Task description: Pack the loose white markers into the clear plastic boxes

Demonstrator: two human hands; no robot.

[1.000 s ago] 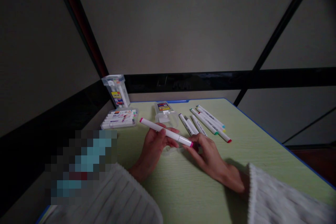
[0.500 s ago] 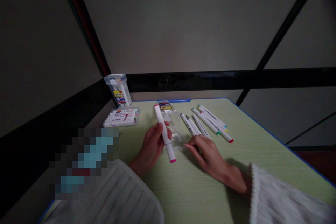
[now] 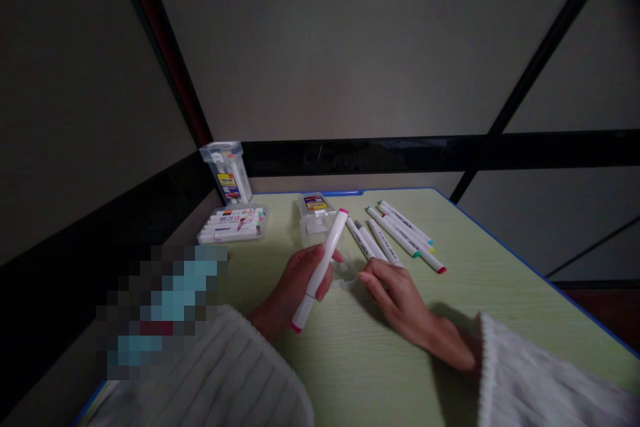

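My left hand (image 3: 305,283) is closed around a white marker (image 3: 326,259) with pink ends, its upper end leaning right. My right hand (image 3: 397,293) is closed, thumb and curled fingers meeting at the right edge of a clear plastic case (image 3: 345,273); the grip itself is partly hidden. The case lies open on the table, partly behind my left hand and the marker, with a printed label (image 3: 316,203) at its far end. Just beyond my right hand lie several white markers (image 3: 384,240), their near ends covered by my fingers.
Farther right, more white markers (image 3: 400,230) with blue, green, yellow and red ends lie slantwise. At left, a flat clear case of markers (image 3: 233,223) lies before an upright clear box (image 3: 230,173). A blurred-out patch (image 3: 170,307) covers the left side. Panelled walls border the table (image 3: 400,380).
My left hand has turned the marker: its upper end swung from left to right, its lower end to the left. My right hand shifted slightly right, staying at the case's edge.
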